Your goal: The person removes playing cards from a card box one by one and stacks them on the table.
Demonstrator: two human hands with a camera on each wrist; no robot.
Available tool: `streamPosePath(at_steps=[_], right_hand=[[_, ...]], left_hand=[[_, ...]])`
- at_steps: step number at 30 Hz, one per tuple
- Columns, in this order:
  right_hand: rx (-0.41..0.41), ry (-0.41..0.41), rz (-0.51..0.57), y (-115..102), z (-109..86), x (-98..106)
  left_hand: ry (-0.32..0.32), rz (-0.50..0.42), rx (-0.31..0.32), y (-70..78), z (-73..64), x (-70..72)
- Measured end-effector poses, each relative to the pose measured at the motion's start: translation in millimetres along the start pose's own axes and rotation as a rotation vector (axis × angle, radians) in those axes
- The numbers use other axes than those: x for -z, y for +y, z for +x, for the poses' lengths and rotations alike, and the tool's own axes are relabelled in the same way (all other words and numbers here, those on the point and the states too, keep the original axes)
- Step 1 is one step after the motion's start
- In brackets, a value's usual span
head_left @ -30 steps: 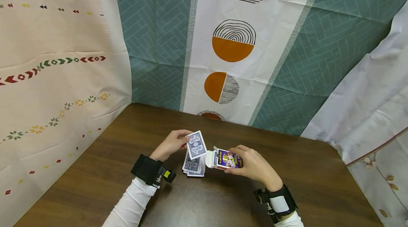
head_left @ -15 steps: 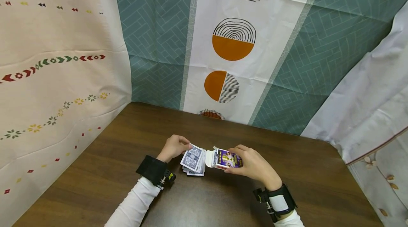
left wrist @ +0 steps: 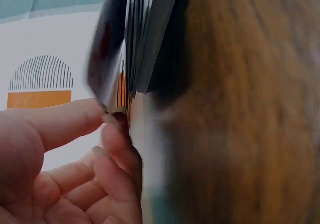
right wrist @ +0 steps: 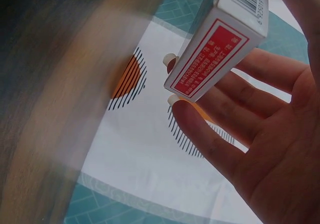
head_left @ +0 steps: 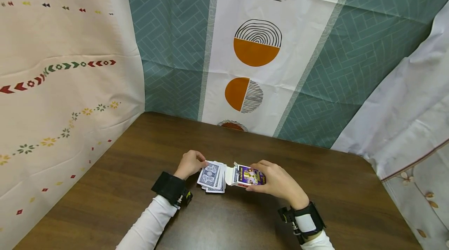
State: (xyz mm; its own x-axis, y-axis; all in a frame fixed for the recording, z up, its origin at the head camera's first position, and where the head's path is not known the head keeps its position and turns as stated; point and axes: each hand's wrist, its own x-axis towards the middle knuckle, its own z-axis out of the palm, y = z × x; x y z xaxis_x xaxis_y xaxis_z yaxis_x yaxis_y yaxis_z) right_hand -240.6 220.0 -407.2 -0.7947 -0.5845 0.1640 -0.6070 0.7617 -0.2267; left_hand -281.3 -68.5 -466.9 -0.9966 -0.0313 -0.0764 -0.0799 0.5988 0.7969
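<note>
- Left hand pinches a card by its corner, over the pile;
- right hand grips the box, its flap open beside the pile;
- more cards show inside; work looks only partly done.

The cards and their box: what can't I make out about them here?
Head view: fronts of the stacked cards, hidden beneath their patterned backs.
Head view: how much the box holds, hidden by its walls.
Left wrist view: markings on the outermost card, blurred.
Right wrist view: the box's upper part, cut off by the top edge.
</note>
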Motion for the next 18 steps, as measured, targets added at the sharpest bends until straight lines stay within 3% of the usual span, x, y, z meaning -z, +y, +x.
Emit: streamPosePath(at_steps=[6, 9, 12, 14, 16, 18], right_hand=[[-0.014, -0.011, -0.002, 0.0, -1.1, -1.2], [-0.024, -0.015, 0.0, 0.4, -1.4, -1.7], [-0.026, -0.019, 0.006, 0.9, -1.4, -2.0], [-0.02, -0.019, 0.008, 1.1, -1.2, -1.9], [-0.013, -0.016, 0.009, 1.2, -0.7, -1.6], [-0.004, -0.009, 0.009, 1.2, -0.3, -1.1]], left_hand=[[-0.016, 0.012, 0.006, -3.7, 0.4, 0.3], [-0.012, 0.075, -0.022, -1.1, -1.1, 1.4], [0.018, 0.151, -0.078, 9.5, -6.1, 4.5], [0.031, 0.152, -0.142, 20.6, -11.1, 6.6], [0.0, 0.106, -0.205, 33.6, -17.5, 7.7], [-0.075, 0.037, -0.258, 45.5, -24.9, 7.0]])
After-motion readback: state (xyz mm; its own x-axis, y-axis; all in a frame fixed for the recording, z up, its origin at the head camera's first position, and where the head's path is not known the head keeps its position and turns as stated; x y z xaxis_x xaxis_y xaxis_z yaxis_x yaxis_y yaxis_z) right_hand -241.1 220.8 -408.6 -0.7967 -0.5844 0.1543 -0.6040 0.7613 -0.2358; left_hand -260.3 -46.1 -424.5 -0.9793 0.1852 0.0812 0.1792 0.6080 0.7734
